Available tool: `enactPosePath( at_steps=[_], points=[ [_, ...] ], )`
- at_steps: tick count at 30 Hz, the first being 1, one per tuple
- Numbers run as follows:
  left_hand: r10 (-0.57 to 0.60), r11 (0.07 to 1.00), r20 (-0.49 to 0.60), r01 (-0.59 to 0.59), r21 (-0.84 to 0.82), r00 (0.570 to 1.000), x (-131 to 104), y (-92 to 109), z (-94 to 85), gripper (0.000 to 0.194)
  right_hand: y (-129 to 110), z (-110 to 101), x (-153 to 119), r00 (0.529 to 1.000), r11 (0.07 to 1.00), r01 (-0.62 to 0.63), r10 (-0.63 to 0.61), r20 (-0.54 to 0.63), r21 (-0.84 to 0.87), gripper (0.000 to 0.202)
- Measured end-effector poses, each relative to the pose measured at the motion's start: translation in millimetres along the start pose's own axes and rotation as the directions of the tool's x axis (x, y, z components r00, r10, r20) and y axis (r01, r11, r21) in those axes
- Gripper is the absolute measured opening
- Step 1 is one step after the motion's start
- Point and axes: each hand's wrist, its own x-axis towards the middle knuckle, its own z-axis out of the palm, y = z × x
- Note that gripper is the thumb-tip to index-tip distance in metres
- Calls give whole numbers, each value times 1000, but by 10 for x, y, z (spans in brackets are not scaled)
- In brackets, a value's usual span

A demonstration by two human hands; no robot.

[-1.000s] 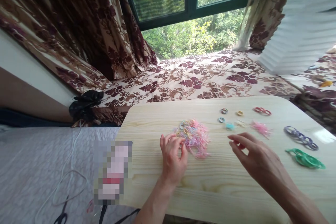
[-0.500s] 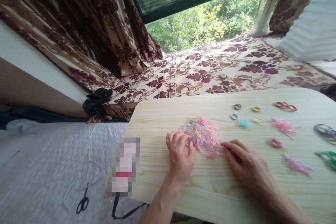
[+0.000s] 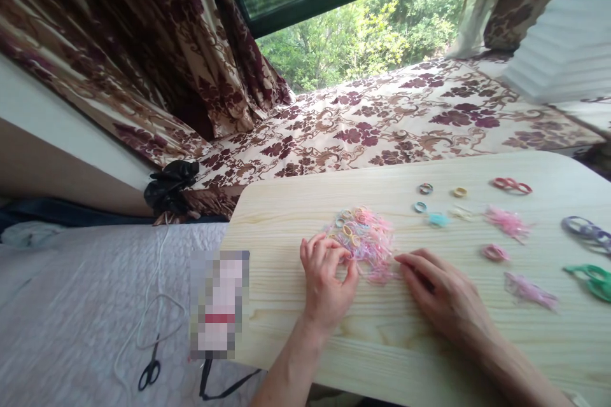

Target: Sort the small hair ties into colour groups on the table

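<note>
A mixed pile of small elastic hair bands (image 3: 365, 238), mostly pink and lilac with some yellow and blue ones, lies on the pale wooden table (image 3: 286, 216). At its near left edge is my left hand (image 3: 329, 280), thumb and index fingertip pinched together among the bands; whatever they grip is too small to make out. Beside the right edge of the pile, my right hand (image 3: 443, 289) rests on the table with thumb and fingertips pressed together. Anything between them is hidden.
Sorted bands sit to the right: a pink bunch (image 3: 508, 222), a lilac bunch (image 3: 531, 291), green bands (image 3: 594, 281), purple bands (image 3: 585, 232) and red bands (image 3: 512, 186). A pixelated object (image 3: 219, 305) overlaps the table's left edge. Scissors (image 3: 149, 374) lie on the bed.
My left thumb and index finger have closed into a pinch at the pile. My right hand keeps its pose. The whole view has shifted slightly.
</note>
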Motion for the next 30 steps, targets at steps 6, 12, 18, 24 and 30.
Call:
enactPosePath(
  at_steps=[6,12,18,24,30],
  points=[
    [3,999,26,-4,36,1000,-17,-15,16,9,-15,-9,20,1000,1000,24,-24,-16,-15,20],
    [-8,999,20,7,48,1000,-19,-22,10,11,-18,-15,16,999,999,32,-32,-26,-11,21],
    [-11,999,1,11,50,1000,-18,-15,17,11,-9,4,5,1000,1000,12,-13,-26,-19,21],
    [-9,996,13,7,84,1000,-5,10,23,10,-15,-8,20,1000,1000,0,0,-2,-18,22],
    [-23,997,1,23,73,1000,-8,-6,10,13,-28,-23,20,999,1000,-29,29,14,1,23]
  ],
)
